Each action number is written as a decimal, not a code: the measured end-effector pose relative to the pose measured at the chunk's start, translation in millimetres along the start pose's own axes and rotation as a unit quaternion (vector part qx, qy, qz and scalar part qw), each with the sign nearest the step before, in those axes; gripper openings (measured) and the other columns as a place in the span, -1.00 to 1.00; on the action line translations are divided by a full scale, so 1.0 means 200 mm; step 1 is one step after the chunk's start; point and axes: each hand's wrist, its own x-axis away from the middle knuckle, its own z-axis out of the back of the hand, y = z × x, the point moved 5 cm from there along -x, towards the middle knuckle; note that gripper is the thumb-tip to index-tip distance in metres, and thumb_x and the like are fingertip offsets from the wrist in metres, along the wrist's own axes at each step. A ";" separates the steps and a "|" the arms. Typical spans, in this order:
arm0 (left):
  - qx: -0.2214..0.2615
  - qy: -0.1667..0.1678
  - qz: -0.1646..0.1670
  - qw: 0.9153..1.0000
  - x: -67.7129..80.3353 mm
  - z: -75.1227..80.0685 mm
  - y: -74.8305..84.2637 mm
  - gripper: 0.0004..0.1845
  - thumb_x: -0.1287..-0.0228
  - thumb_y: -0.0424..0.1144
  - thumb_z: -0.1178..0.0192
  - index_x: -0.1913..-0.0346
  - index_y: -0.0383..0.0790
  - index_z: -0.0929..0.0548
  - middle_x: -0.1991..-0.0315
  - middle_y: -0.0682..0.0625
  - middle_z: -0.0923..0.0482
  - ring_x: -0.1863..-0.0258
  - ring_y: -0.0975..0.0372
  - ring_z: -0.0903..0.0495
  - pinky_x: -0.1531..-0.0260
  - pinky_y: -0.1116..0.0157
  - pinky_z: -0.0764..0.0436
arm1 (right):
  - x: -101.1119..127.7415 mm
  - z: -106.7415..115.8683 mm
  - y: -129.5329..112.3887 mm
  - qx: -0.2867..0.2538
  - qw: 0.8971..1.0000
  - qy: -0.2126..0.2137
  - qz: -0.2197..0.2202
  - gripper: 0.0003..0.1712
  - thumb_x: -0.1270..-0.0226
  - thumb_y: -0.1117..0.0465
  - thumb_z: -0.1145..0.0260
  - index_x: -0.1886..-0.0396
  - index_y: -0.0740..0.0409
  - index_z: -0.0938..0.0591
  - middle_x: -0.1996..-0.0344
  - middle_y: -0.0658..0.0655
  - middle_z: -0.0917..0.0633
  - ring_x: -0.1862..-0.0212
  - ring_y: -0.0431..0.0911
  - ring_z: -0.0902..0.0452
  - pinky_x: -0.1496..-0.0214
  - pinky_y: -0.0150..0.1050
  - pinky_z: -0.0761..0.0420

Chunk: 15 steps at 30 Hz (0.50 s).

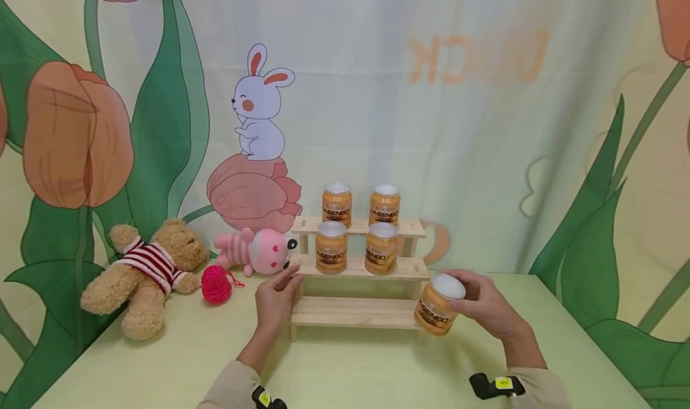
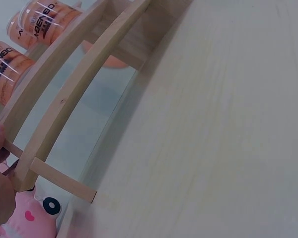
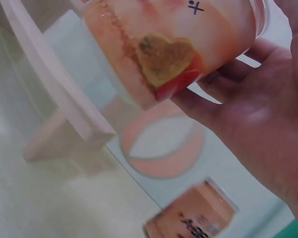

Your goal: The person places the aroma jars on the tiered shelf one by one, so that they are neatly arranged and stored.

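right hand (image 1: 487, 307) curled round an orange can (image 1: 438, 304), fingers wrapped on its side, palm behind it; firm grasp, can lifted clear of the table (image 1: 345, 367). can held just off the right end of the wooden rack (image 1: 356, 265), level w/ the bottom shelf, near the right post but apart from it. long axis tilted, not upright: silver lid end up and leaning back-right, away from cam, base end down-left toward the table front. label text facing front-left. right wrist view: can body (image 3: 174, 44) across top of frame, resting in the palm (image 3: 258, 129), orange label w/ a heart-ish yellow patch; rack shelf end blurred beside it, another can (image 3: 193, 218) low in frame.

left hand (image 1: 276, 298) at the rack's left end, fingers loosely bent, fingertips touching or just beside the left post betw middle and bottom shelf; nothing gripped as far as visible, relaxed. left wrist view: only a bit of the hand (image 2: 0, 188) at the frame's left edge against the rack's side rail (image 2: 64, 114); contact looks real, a pinch can't be told.

on the rack: two cans on top shelf (image 1: 336, 204) (image 1: 384, 205), two on middle shelf (image 1: 331, 247) (image 1: 381, 248), all upright, lids up. bottom shelf bare wood.

left of rack: pink plush toy (image 1: 257, 251) lying on its side, pink yarn ball (image 1: 217, 284), teddy bear (image 1: 145, 271) in striped top lying back. backdrop w/ rabbit and tulips (image 1: 259, 103) behind.
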 end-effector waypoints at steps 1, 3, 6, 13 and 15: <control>0.001 0.001 0.000 1.000 0.00 0.00 0.00 -0.74 -0.24 -0.34 -0.40 0.01 -0.18 -0.79 0.32 -0.16 -0.72 0.56 0.33 -0.49 0.60 0.52 -0.40 | -0.02 -0.02 0.00 -0.002 1.000 -0.004 -0.001 -0.51 -0.32 0.48 -0.22 -0.26 0.34 -0.50 -0.03 0.06 -0.66 -0.01 -0.10 -0.61 -0.01 -0.18 -0.64; 0.000 0.004 -0.001 1.000 0.00 0.00 0.00 -0.75 -0.23 -0.34 -0.41 0.02 -0.19 -0.80 0.32 -0.16 -0.72 0.56 0.33 -0.49 0.60 0.52 -0.40 | -0.05 -0.06 0.01 -0.008 1.000 -0.011 -0.005 -0.49 -0.31 0.48 -0.23 -0.27 0.42 -0.46 -0.04 0.07 -0.67 -0.03 -0.09 -0.61 -0.03 -0.18 -0.63; -0.002 0.007 -0.006 1.000 0.00 0.01 0.00 -0.75 -0.22 -0.34 -0.41 0.02 -0.19 -0.80 0.32 -0.16 -0.73 0.56 0.33 -0.50 0.59 0.52 -0.41 | -0.09 -0.13 0.00 -0.008 1.000 -0.016 -0.008 -0.44 -0.30 0.47 -0.26 -0.29 0.50 -0.41 -0.05 0.07 -0.67 -0.05 -0.09 -0.61 -0.04 -0.19 -0.62; -0.010 0.006 -0.019 1.000 -0.01 0.00 0.00 -0.74 -0.23 -0.32 -0.42 0.02 -0.19 -0.80 0.29 -0.15 -0.74 0.52 0.33 -0.53 0.58 0.52 -0.44 | -0.18 -0.29 -0.01 -0.002 1.000 -0.029 -0.007 -0.38 -0.30 0.41 -0.33 -0.31 0.54 -0.38 -0.06 0.13 -0.65 -0.05 -0.06 -0.62 -0.04 -0.18 -0.63; -0.008 0.007 -0.017 1.000 0.00 0.00 -0.01 -0.75 -0.22 -0.32 -0.42 0.03 -0.19 -0.80 0.30 -0.14 -0.74 0.53 0.33 -0.53 0.59 0.52 -0.43 | -0.21 -0.33 0.00 -0.010 0.999 -0.034 -0.008 -0.39 -0.31 0.41 -0.33 -0.31 0.52 -0.39 -0.06 0.16 -0.64 -0.05 -0.04 -0.61 -0.05 -0.16 -0.62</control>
